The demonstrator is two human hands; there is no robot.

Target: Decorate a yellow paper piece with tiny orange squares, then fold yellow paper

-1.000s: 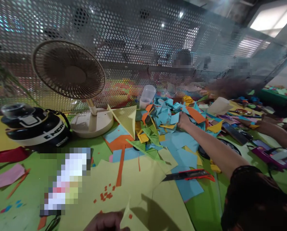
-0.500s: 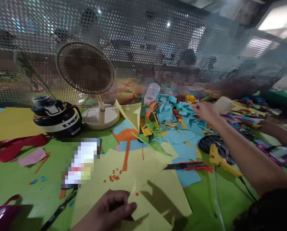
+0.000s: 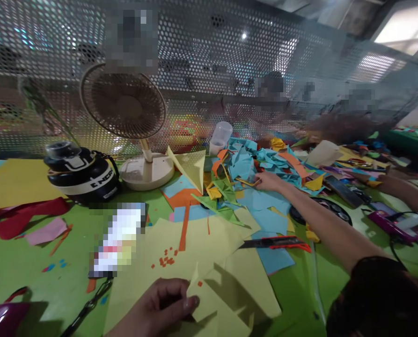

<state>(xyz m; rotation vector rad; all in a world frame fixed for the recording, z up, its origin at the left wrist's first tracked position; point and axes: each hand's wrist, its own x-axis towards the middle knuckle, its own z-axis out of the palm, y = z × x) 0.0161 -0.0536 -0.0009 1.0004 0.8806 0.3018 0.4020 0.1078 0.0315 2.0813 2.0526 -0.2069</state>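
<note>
My left hand (image 3: pixel 166 302) pinches the edge of a pale yellow folded paper piece (image 3: pixel 216 309) between thumb and fingers. A tiny orange paper square lies on that piece, by my thumb. My right hand (image 3: pixel 270 181) reaches into the heap of blue paper scraps (image 3: pixel 242 164), its fingers drawn together low in the pile beside a thin yellow strip. What its fingertips hold, if anything, is too small to make out. Under my left hand lies a larger yellow sheet (image 3: pixel 142 262), with several small orange paper squares (image 3: pixel 166 260) and an orange strip (image 3: pixel 184 227) on it.
A black-and-red cutter (image 3: pixel 275 242) lies right of the sheet, near a yellow glue gun (image 3: pixel 312 233) partly behind my forearm. A phone (image 3: pixel 119 238), a black bottle (image 3: pixel 85 175) and a fan (image 3: pixel 145 171) stand or lie left. Another person's arm (image 3: pixel 401 187) is at right.
My right hand has moved left and nearer to me within the scrap heap, uncovering an orange scrap and a dark phone-like object. The left hand and its paper have stayed put.
</note>
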